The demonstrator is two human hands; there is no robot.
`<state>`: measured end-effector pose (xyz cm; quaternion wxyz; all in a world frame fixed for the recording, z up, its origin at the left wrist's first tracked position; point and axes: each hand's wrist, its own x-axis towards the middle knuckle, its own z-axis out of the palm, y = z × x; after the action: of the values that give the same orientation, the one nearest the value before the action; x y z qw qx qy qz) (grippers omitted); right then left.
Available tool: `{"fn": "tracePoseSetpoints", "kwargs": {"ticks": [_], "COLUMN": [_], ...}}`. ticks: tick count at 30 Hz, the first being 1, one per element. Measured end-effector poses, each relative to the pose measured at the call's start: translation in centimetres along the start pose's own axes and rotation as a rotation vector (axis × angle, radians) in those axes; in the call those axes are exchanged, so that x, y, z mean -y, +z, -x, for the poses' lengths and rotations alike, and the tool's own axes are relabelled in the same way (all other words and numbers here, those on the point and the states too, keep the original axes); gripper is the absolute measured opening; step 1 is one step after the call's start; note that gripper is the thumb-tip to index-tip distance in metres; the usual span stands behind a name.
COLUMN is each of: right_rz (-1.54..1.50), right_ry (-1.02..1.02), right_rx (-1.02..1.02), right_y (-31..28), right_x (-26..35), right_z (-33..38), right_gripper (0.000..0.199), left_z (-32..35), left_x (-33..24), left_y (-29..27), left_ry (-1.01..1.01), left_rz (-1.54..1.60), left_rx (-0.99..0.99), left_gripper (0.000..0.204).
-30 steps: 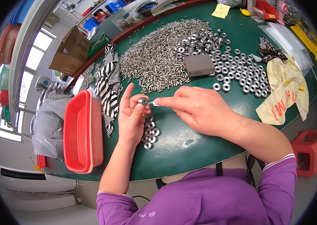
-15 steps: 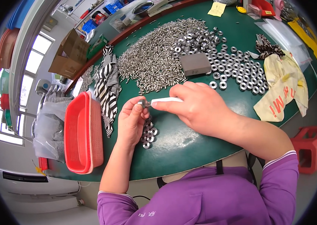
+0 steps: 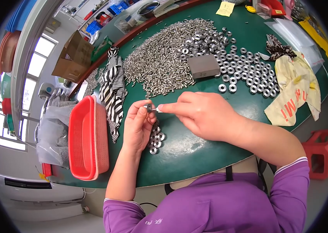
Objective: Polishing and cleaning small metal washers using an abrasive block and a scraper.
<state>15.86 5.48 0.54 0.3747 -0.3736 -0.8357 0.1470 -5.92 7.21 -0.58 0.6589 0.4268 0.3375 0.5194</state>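
Pinched between the thumb and fingers of my left hand (image 3: 136, 126) is a small shiny metal ring (image 3: 148, 106). My right hand (image 3: 206, 114) grips a slim white-handled tool (image 3: 160, 110), its index finger stretched along the handle. The tool's thin metal tip meets the ring; the handle is mostly hidden under my fingers. Below my left hand, a small group of finished-looking metal rings (image 3: 157, 143) lies on the green table (image 3: 195, 155). Beyond my hands spreads a large heap of small metal pins (image 3: 160, 58).
A grey block (image 3: 203, 66) sits beside many loose rings (image 3: 249, 70). At left are a red plastic basket (image 3: 82, 138), a striped cloth (image 3: 112, 93) and plastic bags (image 3: 53, 134). A yellow cloth (image 3: 295, 89) lies at right; a red stool (image 3: 321, 155) stands beyond the edge.
The tool has turned in my right hand, so its white handle now shows far less. My right hand has rolled over slightly, while my left still holds the ring.
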Motion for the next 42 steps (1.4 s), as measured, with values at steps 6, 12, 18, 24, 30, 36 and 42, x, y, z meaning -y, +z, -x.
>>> {"fn": "tracePoseSetpoints", "kwargs": {"ticks": [6, 12, 18, 24, 30, 36, 42], "right_rz": [0.124, 0.329, 0.37, 0.082, -0.021, -0.077, -0.086], "right_ry": [-0.096, -0.278, -0.318, -0.107, 0.021, 0.013, 0.044], "right_rx": [-0.064, -0.226, -0.218, -0.179, -0.154, -0.159, -0.107], "right_y": [-0.4, 0.0, 0.1, -0.8, -0.8, -0.7, -1.0], "right_x": [0.0, -0.2, -0.1, -0.6, -1.0, -1.2, -0.9], "right_z": [-0.4, -0.6, -0.7, -1.0, -1.1, -1.1, -1.2], "right_gripper": [0.038, 0.034, 0.033, 0.039, 0.034, 0.035, 0.034], "left_z": [0.1, 0.1, 0.2, -0.2, 0.1, 0.1, 0.2], "left_x": [-0.1, -0.3, -0.3, -0.4, -0.7, -0.5, -0.2], "left_y": [-0.1, -0.3, -0.7, -1.8, -1.3, -1.2, -1.6], "left_ry": [0.017, -0.032, -0.085, -0.057, -0.031, -0.047, -0.045], "left_rz": [-0.026, -0.003, 0.083, 0.171, 0.194, 0.264, 0.293], "left_rx": [-0.008, 0.013, -0.015, -0.052, -0.005, 0.007, 0.013], "left_gripper": [0.023, 0.024, 0.032, 0.033, 0.042, 0.04, 0.03]}}
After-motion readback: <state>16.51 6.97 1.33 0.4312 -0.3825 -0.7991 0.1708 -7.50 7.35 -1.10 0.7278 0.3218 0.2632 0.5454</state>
